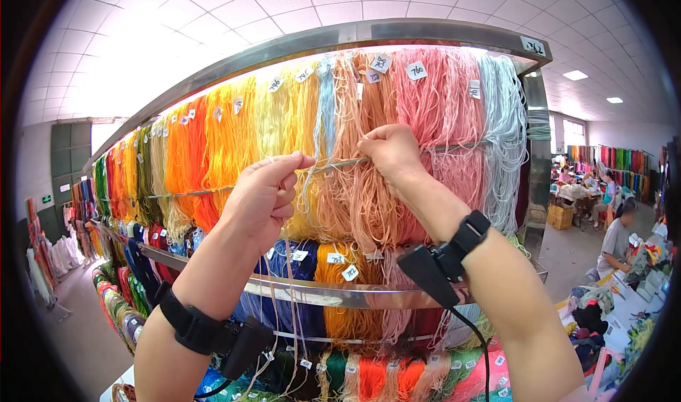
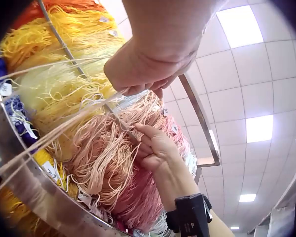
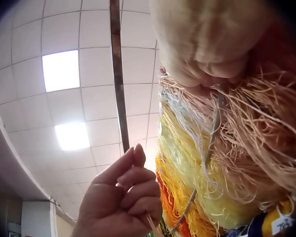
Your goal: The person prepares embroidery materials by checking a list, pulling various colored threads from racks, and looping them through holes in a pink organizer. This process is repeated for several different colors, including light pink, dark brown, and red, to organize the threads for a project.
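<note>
My left hand is raised in front of the yellow skeins, fingers curled and thumb against the forefinger. It grips thin pale threads, which trail down past the rack's lower rail. To its right, my right hand pinches at the peach thread skeins, right by the grey cord that runs across the hanging threads. Its fingertips are partly hidden in the head view; in the right wrist view peach strands spread out beside the curled fingers. Light-blue strands hang between the two hands.
A metal rack carries rows of coloured skeins with numbered paper tags. Pink skeins hang right of the peach ones. Below runs a metal rail with more skeins under it. A seated person is at a cluttered table far right.
</note>
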Tool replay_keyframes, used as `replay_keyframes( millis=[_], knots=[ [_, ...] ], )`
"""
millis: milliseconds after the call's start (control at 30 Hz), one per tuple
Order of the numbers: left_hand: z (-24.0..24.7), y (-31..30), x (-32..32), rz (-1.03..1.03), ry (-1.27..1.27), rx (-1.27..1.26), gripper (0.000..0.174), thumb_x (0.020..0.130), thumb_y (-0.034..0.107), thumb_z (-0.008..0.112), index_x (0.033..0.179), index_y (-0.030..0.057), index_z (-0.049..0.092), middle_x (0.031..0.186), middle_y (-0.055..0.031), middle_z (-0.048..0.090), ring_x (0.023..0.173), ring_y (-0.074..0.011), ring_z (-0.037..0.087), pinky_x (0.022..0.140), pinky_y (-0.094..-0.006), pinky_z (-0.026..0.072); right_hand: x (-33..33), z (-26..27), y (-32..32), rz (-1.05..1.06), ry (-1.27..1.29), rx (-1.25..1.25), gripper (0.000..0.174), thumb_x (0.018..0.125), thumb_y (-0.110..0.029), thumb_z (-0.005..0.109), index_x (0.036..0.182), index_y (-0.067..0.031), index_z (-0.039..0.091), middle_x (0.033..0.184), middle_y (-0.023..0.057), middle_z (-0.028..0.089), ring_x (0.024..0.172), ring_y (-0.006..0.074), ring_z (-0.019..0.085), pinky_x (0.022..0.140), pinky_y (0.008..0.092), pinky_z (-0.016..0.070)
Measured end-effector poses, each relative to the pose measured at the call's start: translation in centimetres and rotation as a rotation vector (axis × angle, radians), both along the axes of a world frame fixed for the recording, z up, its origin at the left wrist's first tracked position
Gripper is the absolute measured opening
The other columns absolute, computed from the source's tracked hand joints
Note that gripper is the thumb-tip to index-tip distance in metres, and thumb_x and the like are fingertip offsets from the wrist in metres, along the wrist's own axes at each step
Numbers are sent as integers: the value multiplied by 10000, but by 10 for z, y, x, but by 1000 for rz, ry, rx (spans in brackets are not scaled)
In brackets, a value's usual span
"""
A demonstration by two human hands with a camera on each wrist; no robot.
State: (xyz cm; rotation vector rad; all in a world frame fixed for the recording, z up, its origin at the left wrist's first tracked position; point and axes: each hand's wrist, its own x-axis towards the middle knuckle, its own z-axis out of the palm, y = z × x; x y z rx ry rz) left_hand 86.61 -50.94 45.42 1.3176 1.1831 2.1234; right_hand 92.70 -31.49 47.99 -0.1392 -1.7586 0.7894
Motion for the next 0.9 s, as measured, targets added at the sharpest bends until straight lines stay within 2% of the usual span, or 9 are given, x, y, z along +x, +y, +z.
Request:
replay_keyframes(
  millis=[267, 400, 433, 533, 633, 700, 767, 833, 900],
  knots=[
    [-6, -6, -5, 7, -8, -13, 164, 848, 173, 502, 902, 23, 542, 568, 68, 398, 402, -9, 260, 352, -164, 189, 39, -16, -16, 566, 64, -188, 51, 769, -72, 588, 761, -24, 574, 676, 20, 556, 529, 43, 451, 447, 174, 335],
    [-1, 14, 9, 39, 15, 5, 185, 857, 180, 494, 930, 18, 545, 641, 45, 481, 404, -6, 276, 350, -164, 196, 56, -20, -26, 868, 122, -285, 57, 794, -72, 561, 752, -44, 536, 718, 50, 574, 546, 61, 483, 458, 180, 377],
    [1, 21, 15, 72, 29, 5, 207, 862, 195, 490, 952, 17, 542, 679, 32, 512, 404, -6, 285, 352, -161, 202, 58, -21, -27, 885, 105, -245, 41, 791, -42, 538, 761, -16, 545, 733, 89, 591, 570, 84, 510, 482, 213, 399],
    [17, 40, 33, 5, 6, -5, 213, 863, 200, 490, 969, 21, 535, 692, 25, 518, 400, -9, 280, 350, -167, 205, 53, -34, -38, 157, 25, 655, 48, 777, -11, 519, 801, 15, 553, 736, 115, 593, 596, 108, 532, 522, 238, 413],
    [25, 38, 31, -42, 34, 49, 165, 851, 208, 508, 902, 53, 527, 558, 66, 405, 392, -21, 261, 348, -186, 192, 58, -37, -40, 376, -316, 456, 197, 766, -19, 540, 957, 26, 554, 838, 102, 594, 725, 118, 552, 628, 243, 442],
    [19, 11, 29, -12, 19, 81, 127, 851, 185, 509, 878, 62, 527, 481, 90, 264, 387, -24, 250, 348, -188, 189, 58, -33, -32, 522, -412, 319, 269, 780, -42, 541, 1038, 30, 531, 949, 85, 581, 810, 132, 554, 672, 243, 461],
    [-9, -46, 29, -24, -31, 51, 109, 868, 160, 480, 876, 58, 518, 467, 88, 272, 365, -21, 258, 327, -179, 202, 59, -30, -18, 594, -374, 187, 319, 795, -70, 533, 1098, 23, 494, 1051, 107, 530, 901, 146, 543, 682, 254, 477],
    [-68, -129, 0, 42, -67, 25, 119, 878, 185, 453, 814, 85, 462, 453, 89, 249, 331, -26, 249, 275, -172, 211, 58, -26, -7, 627, -308, -3, 294, 768, -52, 549, 1053, 11, 518, 967, 82, 557, 834, 149, 561, 664, 252, 473],
    [-157, -253, -21, 450, -317, -94, 90, 839, 165, 492, 767, 110, 486, 434, 97, 280, 319, -21, 266, 281, -175, 220, 65, -21, -14, 666, -290, -93, 260, 757, -75, 560, 1008, -17, 530, 904, 56, 562, 793, 119, 561, 633, 233, 438]
  ],
)
